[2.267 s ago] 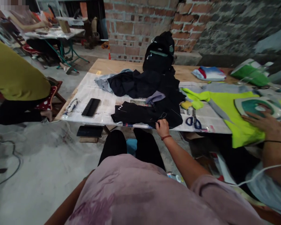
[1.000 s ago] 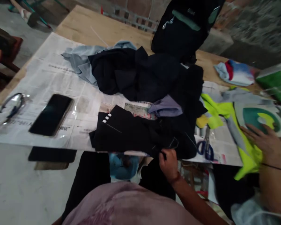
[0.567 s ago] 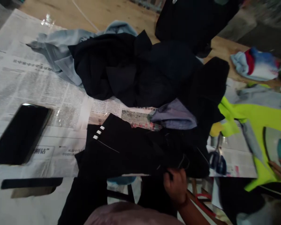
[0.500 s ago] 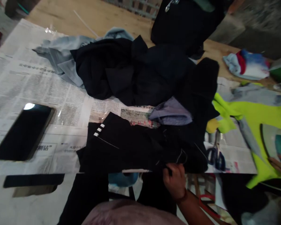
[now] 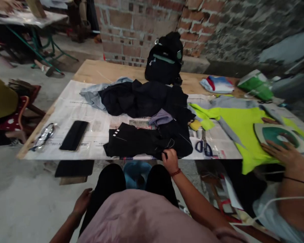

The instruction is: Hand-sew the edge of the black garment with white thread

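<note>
My right hand (image 5: 170,160) pinches the near edge of a black garment (image 5: 142,141) that lies flat on newspaper (image 5: 73,104) at the front of a low wooden table (image 5: 101,71). My left hand (image 5: 82,201) rests beside my left knee, below the table edge, with nothing in it and the fingers loosely curled. A heap of dark and grey-blue clothes (image 5: 139,96) lies just behind the black garment. Blue-handled scissors (image 5: 204,145) lie to the right of my right hand.
A black phone (image 5: 74,135) and glasses (image 5: 44,136) lie at the table's left. A black backpack (image 5: 166,58) stands at the back. At the right another person's hand (image 5: 288,158) rests by an iron (image 5: 278,133) on a neon-yellow garment (image 5: 243,125). A seated person in yellow (image 5: 1,98) is at the left.
The camera has lifted and pulled back, showing the whole table again. My right hand keeps its pinch on the black garment's edge. My left hand has come into view by my knee.
</note>
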Demonstrator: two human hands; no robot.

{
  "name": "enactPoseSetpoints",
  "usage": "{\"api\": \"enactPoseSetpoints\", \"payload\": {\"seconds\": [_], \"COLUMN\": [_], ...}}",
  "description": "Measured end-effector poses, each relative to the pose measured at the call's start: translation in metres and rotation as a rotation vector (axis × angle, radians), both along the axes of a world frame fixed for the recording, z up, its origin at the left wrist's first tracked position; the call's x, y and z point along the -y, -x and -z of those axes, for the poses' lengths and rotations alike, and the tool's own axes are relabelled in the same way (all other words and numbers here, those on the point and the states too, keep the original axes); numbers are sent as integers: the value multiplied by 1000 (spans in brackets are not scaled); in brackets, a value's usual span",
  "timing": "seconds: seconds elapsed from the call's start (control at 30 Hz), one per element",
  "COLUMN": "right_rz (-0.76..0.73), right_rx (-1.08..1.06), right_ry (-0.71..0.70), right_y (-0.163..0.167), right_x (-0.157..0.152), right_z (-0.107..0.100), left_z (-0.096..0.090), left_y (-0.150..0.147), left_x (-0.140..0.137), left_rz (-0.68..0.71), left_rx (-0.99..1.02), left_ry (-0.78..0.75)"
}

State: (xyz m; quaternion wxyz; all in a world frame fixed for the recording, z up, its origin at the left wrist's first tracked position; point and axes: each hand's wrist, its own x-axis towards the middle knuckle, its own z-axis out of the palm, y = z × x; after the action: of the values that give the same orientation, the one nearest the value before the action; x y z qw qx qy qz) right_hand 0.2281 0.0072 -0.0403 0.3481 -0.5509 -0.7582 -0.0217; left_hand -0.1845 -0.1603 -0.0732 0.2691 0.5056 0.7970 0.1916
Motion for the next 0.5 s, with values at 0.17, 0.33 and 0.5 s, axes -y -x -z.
{"api": "enactPoseSetpoints", "payload": {"seconds": [0.17,0.33,0.5], "right_rz": [-22,-65,-90], "right_rx": [-57,-153,-245], "right_ry": [-6,85,157], "right_y": [3,2,0], "right_x": [-4,-6,-10], "right_z": [-2,-11,-19], "left_z": [-35,-94,-117], "left_y": [-26,-98,-156], "left_x": [-23,-80,-138], "left_rz": [104,448,672], "left_rx": [33,71,-129], "left_ry": [-273,-543,-718]}}
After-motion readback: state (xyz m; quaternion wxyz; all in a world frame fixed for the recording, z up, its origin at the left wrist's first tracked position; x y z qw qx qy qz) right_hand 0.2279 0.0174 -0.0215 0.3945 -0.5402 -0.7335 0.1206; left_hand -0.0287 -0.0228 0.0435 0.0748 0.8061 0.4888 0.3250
